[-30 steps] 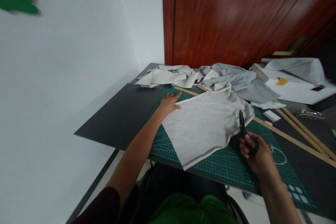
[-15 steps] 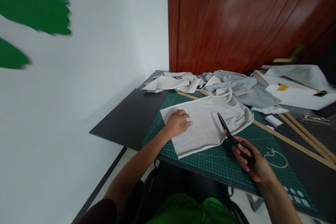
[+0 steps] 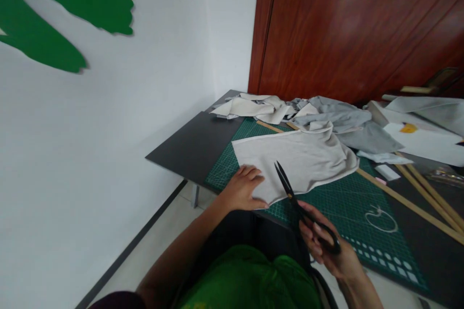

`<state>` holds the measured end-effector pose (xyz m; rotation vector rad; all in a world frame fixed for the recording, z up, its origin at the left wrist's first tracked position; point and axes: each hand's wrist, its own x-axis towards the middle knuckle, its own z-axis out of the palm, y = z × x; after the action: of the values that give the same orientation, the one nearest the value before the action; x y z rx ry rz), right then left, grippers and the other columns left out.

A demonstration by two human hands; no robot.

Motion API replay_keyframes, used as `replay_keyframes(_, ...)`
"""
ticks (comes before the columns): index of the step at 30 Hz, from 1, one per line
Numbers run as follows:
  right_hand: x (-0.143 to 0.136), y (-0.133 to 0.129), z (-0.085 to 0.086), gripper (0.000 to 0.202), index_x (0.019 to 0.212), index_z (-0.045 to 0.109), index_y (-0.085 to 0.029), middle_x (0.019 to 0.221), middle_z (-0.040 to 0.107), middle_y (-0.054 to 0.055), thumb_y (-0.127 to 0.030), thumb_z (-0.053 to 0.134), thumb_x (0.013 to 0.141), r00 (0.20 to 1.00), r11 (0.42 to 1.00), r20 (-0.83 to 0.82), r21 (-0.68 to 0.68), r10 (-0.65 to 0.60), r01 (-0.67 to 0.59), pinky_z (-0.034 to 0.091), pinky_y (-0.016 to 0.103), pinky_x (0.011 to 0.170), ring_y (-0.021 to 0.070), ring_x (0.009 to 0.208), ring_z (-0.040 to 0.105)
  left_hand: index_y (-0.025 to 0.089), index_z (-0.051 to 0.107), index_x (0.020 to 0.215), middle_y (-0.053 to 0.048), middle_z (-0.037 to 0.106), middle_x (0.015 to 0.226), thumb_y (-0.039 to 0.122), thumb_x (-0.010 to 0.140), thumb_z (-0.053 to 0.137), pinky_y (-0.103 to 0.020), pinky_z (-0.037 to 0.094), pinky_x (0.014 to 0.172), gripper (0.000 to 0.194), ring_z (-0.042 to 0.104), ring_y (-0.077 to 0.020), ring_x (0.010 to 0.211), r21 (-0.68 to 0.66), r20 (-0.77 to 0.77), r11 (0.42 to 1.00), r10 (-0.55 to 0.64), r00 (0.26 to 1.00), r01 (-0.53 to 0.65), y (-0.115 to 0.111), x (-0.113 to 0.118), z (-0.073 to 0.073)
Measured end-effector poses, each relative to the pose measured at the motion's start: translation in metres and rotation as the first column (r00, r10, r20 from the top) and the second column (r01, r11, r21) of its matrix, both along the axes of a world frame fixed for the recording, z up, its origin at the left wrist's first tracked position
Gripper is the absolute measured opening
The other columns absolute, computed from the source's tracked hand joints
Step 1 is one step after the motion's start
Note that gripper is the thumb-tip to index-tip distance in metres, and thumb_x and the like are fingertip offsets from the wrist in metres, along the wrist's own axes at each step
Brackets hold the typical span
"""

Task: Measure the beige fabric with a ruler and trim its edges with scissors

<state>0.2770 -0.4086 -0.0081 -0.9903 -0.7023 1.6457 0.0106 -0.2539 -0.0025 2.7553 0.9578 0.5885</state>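
A light grey-beige piece of cloth (image 3: pixel 282 154) lies on the green cutting mat (image 3: pixel 337 200), smooth at its left end and rumpled at its right. My left hand (image 3: pixel 246 187) rests on the cloth's near left corner, fingers spread, thumb by the front edge. Black scissors (image 3: pixel 288 186) are in my right hand (image 3: pixel 326 241), which is wrapped around the handles. Their blades are slightly parted and point away over the cloth's near part, and I cannot tell whether they touch it.
Crumpled cream fabric scraps (image 3: pixel 250 106) and grey fabric (image 3: pixel 377 135) pile up at the back. Wooden strips (image 3: pixel 409 203) cross the table's right side. A white box (image 3: pixel 427 140), a small white block (image 3: pixel 387 172) and a loop of cord (image 3: pixel 380 219) lie there too.
My left hand has slid toward the near corner of the cloth. My right hand has brought the scissors left and nearer me, their blades now slightly apart. The view has shifted.
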Motion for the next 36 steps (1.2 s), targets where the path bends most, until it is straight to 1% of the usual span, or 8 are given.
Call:
replay_keyframes(6,-0.035,-0.038,-0.012,0.065,0.138,0.064,-0.034,0.072,0.056,-0.005,-0.056,0.086,0.081,1.000,0.999,0.015,-0.041,0.006,-0.006,0.038,0.016,0.034,0.0070,0.044,0.043,0.024,0.074,0.126,-0.010,0.070,0.138,0.078,0.080,0.077,-0.047,0.038,0.121,0.072,0.057,-0.0321,0.138,0.020,0.103,0.999,0.042,0.994,-0.045,-0.037,-0.022,-0.020)
replay_keyframes(10,-0.047,-0.048,-0.014,0.066,0.136,0.064,-0.032,0.072,0.058,-0.006,-0.058,0.088,0.079,0.996,0.993,0.086,-0.118,-0.007,0.017,0.038,0.016,0.034,0.0079,0.045,0.046,0.028,0.075,0.125,-0.006,0.075,0.132,0.060,0.103,0.058,-0.045,0.043,0.112,0.043,0.063,-0.0268,0.130,0.042,0.114,0.998,0.038,0.993,-0.043,-0.056,-0.031,-0.039)
replay_keyframes(16,-0.057,-0.070,-0.011,0.074,0.140,0.056,-0.032,0.072,0.061,-0.006,-0.062,0.086,0.080,0.986,0.982,0.161,-0.190,0.044,-0.012,0.040,0.018,0.033,0.0089,0.043,0.049,0.032,0.071,0.135,-0.007,0.071,0.140,0.045,0.103,0.060,-0.051,0.037,0.115,0.036,0.058,-0.0289,0.135,0.122,0.125,0.993,-0.020,0.992,0.005,-0.065,-0.039,-0.058)
replay_keyframes(23,-0.064,-0.095,0.014,0.077,0.142,0.057,-0.029,0.077,0.065,-0.004,-0.065,0.086,0.080,0.974,0.952,0.219,-0.306,0.060,0.010,0.043,0.020,0.046,0.0086,0.052,0.053,0.028,0.074,0.125,-0.009,0.074,0.126,0.039,0.100,0.063,-0.050,0.039,0.109,0.029,0.059,-0.0298,0.128,0.240,0.305,0.969,-0.135,0.943,0.061,-0.066,-0.034,-0.060)
replay_keyframes(26,-0.064,-0.097,0.016,0.074,0.139,0.059,-0.029,0.079,0.065,-0.003,-0.064,0.087,0.079,0.979,0.948,0.202,-0.318,0.037,0.030,0.042,0.020,0.051,0.0070,0.053,0.052,0.026,0.074,0.123,-0.009,0.075,0.121,0.035,0.099,0.064,-0.050,0.040,0.109,0.027,0.060,-0.0290,0.124,0.255,0.340,0.963,-0.169,0.925,0.083,-0.068,-0.033,-0.056)
replay_keyframes(30,-0.068,-0.093,0.014,0.075,0.139,0.059,-0.029,0.072,0.058,-0.007,-0.065,0.086,0.079,0.980,0.951,0.190,-0.309,0.056,0.005,0.032,0.017,0.043,0.0059,0.048,0.045,0.024,0.074,0.112,-0.008,0.076,0.113,0.035,0.099,0.063,-0.048,0.045,0.104,0.020,0.065,-0.0269,0.117,0.201,0.436,0.976,-0.168,0.884,0.087,-0.069,-0.029,-0.054)
replay_keyframes(33,-0.072,-0.091,0.011,0.077,0.140,0.058,-0.029,0.074,0.061,-0.006,-0.065,0.086,0.079,0.981,0.955,0.183,-0.296,0.058,-0.002,0.031,0.016,0.042,0.0059,0.049,0.045,0.019,0.070,0.116,-0.010,0.076,0.112,0.030,0.099,0.064,-0.045,0.050,0.102,0.021,0.067,-0.0264,0.117,0.206,0.509,0.978,-0.111,0.854,0.004,-0.068,-0.026,-0.055)
replay_keyframes(36,-0.075,-0.093,0.008,0.074,0.141,0.056,-0.029,0.075,0.063,-0.005,-0.064,0.085,0.081,0.983,0.957,0.177,-0.290,0.040,0.014,0.034,0.016,0.043,0.0058,0.050,0.046,0.014,0.061,0.138,-0.015,0.074,0.123,0.026,0.099,0.064,-0.045,0.052,0.104,0.041,0.065,-0.0289,0.126,0.272,0.506,0.953,-0.025,0.862,-0.133,-0.064,-0.025,-0.058)
